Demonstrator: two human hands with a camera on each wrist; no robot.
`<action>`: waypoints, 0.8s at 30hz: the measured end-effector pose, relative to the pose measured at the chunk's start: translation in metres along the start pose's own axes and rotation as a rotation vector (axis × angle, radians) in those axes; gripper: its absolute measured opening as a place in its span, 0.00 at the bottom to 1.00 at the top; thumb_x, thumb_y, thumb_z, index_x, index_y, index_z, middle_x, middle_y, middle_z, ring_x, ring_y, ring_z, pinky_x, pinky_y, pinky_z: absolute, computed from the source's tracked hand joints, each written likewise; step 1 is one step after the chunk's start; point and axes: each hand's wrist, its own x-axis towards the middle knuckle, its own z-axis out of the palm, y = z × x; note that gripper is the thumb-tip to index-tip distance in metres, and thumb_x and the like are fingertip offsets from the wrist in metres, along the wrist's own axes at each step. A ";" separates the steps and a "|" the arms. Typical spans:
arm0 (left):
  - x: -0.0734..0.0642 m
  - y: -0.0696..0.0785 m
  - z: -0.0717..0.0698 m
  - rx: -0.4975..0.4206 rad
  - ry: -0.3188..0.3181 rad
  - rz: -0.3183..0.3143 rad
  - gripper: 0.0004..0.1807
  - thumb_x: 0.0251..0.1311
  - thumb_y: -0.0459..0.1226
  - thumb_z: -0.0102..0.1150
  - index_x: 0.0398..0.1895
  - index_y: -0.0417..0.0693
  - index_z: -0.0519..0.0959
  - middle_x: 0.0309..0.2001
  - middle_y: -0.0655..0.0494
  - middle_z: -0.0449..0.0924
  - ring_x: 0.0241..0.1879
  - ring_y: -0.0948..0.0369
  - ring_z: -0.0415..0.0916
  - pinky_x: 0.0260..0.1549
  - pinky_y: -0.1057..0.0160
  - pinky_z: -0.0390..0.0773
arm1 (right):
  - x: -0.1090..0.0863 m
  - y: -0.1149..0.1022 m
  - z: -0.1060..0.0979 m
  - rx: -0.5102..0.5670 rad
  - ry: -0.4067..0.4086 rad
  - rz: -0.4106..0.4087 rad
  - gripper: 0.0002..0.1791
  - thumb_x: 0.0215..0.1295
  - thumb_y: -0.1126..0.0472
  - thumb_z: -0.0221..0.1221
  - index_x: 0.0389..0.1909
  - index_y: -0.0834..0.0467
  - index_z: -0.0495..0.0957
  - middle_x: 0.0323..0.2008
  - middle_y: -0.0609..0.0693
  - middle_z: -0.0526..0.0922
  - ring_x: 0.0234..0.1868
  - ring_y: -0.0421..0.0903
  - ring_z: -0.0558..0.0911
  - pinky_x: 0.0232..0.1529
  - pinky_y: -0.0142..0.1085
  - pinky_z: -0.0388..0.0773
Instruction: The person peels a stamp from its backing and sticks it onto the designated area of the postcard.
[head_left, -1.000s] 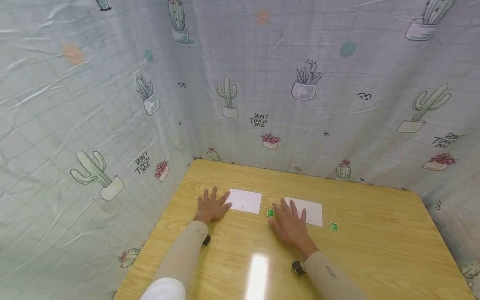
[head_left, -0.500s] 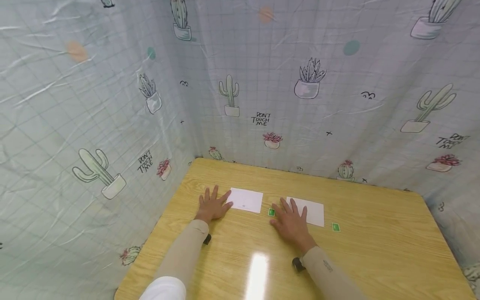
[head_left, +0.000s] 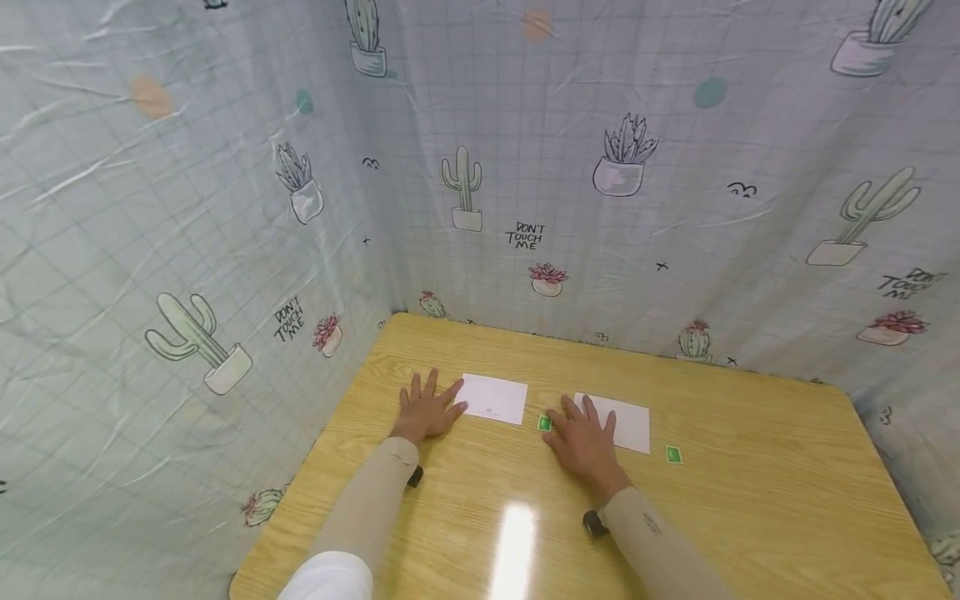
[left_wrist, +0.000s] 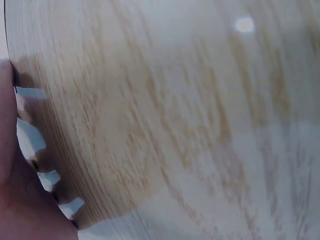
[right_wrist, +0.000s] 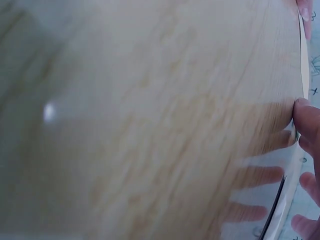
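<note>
Flat on the wooden table, a white paper [head_left: 495,399] lies by my left hand [head_left: 426,414], whose thumb and forefinger reach its left edge with the fingers spread. My right hand [head_left: 588,446] is spread over the left part of a second white paper [head_left: 632,427]. Its forefinger and thumb are right at a small green square card with a pale border [head_left: 544,423]. Another such green card [head_left: 673,455] lies to the right of the second paper. The left wrist view catches part of the left hand [left_wrist: 30,210] at its edge; in the right wrist view, right-hand fingers [right_wrist: 307,120] touch the tabletop.
The wooden table [head_left: 765,467] has rounded corners and a bright light reflection near its front. A cactus-printed curtain [head_left: 525,150] hangs behind it and along the left side. Dark wrist cameras sit under both sleeves, including one at the right wrist [head_left: 596,523].
The head view has shifted slightly, moving the scene a little right and up in frame. Both hands and the papers stay in nearly the same places on the table.
</note>
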 end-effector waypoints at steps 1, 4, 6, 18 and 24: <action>-0.002 0.003 -0.003 0.009 -0.004 -0.006 0.34 0.79 0.63 0.34 0.85 0.73 0.49 0.86 0.41 0.31 0.83 0.31 0.26 0.76 0.23 0.34 | 0.001 0.000 0.000 -0.002 0.004 -0.002 0.29 0.76 0.40 0.56 0.73 0.47 0.75 0.80 0.57 0.64 0.82 0.70 0.53 0.70 0.84 0.41; -0.003 0.005 -0.005 0.021 -0.010 -0.015 0.34 0.80 0.62 0.34 0.85 0.72 0.49 0.86 0.42 0.31 0.83 0.32 0.26 0.76 0.23 0.35 | 0.004 0.000 0.000 -0.010 0.013 -0.003 0.27 0.76 0.40 0.57 0.70 0.46 0.77 0.79 0.55 0.66 0.82 0.69 0.55 0.70 0.83 0.42; -0.004 0.005 -0.006 0.025 -0.011 -0.015 0.34 0.80 0.62 0.35 0.85 0.72 0.49 0.86 0.42 0.31 0.83 0.32 0.27 0.76 0.23 0.36 | 0.006 -0.001 0.000 -0.011 0.018 -0.002 0.25 0.76 0.42 0.57 0.68 0.46 0.80 0.78 0.54 0.68 0.82 0.68 0.56 0.70 0.84 0.43; 0.010 -0.007 0.007 -0.051 -0.037 -0.008 0.36 0.77 0.67 0.33 0.84 0.77 0.46 0.86 0.45 0.23 0.82 0.33 0.16 0.75 0.24 0.26 | 0.010 -0.005 -0.003 -0.012 0.012 0.023 0.22 0.75 0.44 0.59 0.64 0.48 0.83 0.75 0.53 0.74 0.82 0.66 0.57 0.72 0.81 0.40; 0.016 -0.012 0.012 -0.058 -0.043 -0.016 0.37 0.75 0.69 0.33 0.84 0.80 0.45 0.86 0.46 0.22 0.82 0.34 0.14 0.75 0.24 0.24 | 0.009 -0.007 -0.005 -0.048 0.012 0.004 0.22 0.75 0.44 0.59 0.63 0.48 0.84 0.74 0.52 0.75 0.82 0.65 0.58 0.74 0.79 0.40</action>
